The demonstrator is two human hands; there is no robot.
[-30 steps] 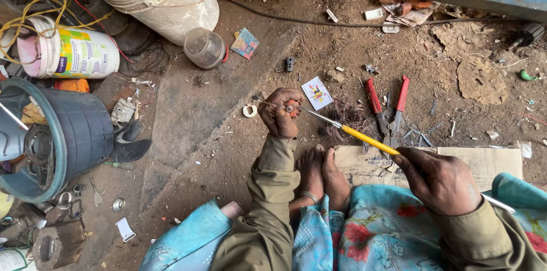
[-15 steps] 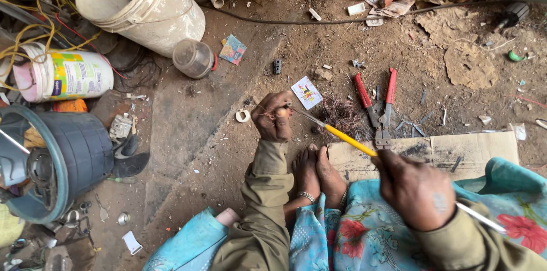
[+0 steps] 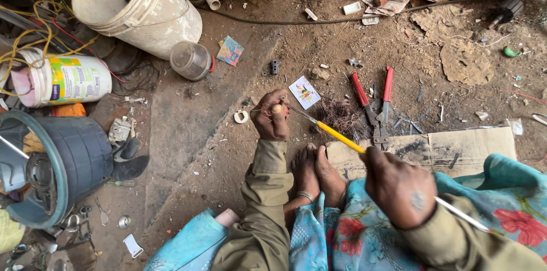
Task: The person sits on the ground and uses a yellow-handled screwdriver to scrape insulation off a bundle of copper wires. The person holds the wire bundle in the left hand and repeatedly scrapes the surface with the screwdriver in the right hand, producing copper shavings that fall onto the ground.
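Head view: right hand (image 3: 400,186) grips yellow-handled tool (image 3: 339,136), tip pointing up-left into closed left hand (image 3: 272,115).

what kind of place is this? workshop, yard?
Probably an informal repair or scrap workshop with a dirt floor. A person sits on the ground, left hand pinching a small part, right hand on a yellow-handled tool. Red-handled pliers, tangled copper wire and a dirty white bucket lie around.

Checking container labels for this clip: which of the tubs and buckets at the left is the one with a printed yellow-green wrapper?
The small white tub lying on its side, below the big plain white bucket and above the dark grey bucket.
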